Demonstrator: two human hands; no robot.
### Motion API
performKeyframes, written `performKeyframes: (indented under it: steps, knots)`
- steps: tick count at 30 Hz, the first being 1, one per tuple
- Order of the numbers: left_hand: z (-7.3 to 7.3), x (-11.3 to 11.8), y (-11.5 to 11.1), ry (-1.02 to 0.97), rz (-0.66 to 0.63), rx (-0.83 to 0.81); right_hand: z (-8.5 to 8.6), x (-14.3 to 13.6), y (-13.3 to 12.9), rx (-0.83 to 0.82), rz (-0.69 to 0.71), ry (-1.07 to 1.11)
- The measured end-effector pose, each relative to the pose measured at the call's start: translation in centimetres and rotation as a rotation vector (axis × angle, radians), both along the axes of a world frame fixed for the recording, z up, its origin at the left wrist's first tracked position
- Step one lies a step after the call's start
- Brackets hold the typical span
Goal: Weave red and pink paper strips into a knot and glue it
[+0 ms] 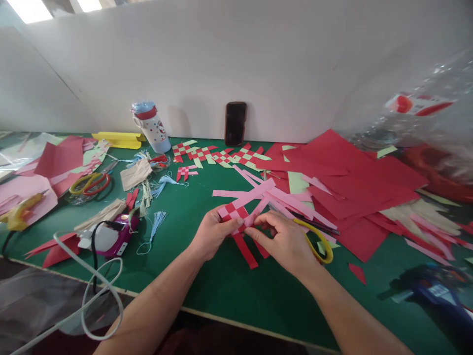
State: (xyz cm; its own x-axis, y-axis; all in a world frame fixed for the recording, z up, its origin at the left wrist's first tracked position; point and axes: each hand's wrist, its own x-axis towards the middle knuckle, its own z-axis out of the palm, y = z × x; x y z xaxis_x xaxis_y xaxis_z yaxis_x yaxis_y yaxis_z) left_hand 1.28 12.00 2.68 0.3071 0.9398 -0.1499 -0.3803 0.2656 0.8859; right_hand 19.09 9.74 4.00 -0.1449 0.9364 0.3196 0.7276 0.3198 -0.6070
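Note:
Both my hands meet over a half-woven mat of red and pink paper strips [236, 213] on the green table [221, 281]. My left hand [210, 232] pinches the mat's left side. My right hand [284, 241] grips the strips at its right edge, fingers curled around them. Long pink strips [254, 192] stick out behind the mat and red strips [246, 250] hang out toward me. Yellow-handled scissors [318, 239] lie just right of my right hand, partly hidden by it.
Finished red-and-green woven mats [218, 155] lie near the wall by a phone [235, 123] and a bottle [151, 127]. Red paper sheets [354, 192] pile up on the right. A glue gun [20, 212], scissors [90, 183], tassels [157, 224] and a cabled pink device [111, 239] sit on the left.

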Motion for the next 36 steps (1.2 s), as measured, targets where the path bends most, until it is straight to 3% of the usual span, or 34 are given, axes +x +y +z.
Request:
performKeyframes:
  steps: [9, 19, 27, 31, 36]
  knots:
    - [-0.3, -0.2, 0.1, -0.015, 0.007, 0.007, -0.1, 0.2, 0.0, -0.071, 0.001, 0.096]
    - [0.1, -0.7, 0.6, -0.001, 0.101, -0.077, 1.2, 2.0, 0.4, -0.118, -0.17, 0.178]
    - [0.3, -0.6, 0.3, -0.05, 0.081, -0.101, 0.1, 1.7, 0.3, -0.24, -0.008, 0.262]
    - [0.0, -0.1, 0.0, -0.065, 0.022, -0.069, 0.5, 0.7, 0.0, -0.333, 0.067, 0.281]
    - [-0.4, 0.4, -0.1, -0.049, 0.002, -0.04, 0.9, 0.3, -0.1, -0.334, 0.071, 0.261]
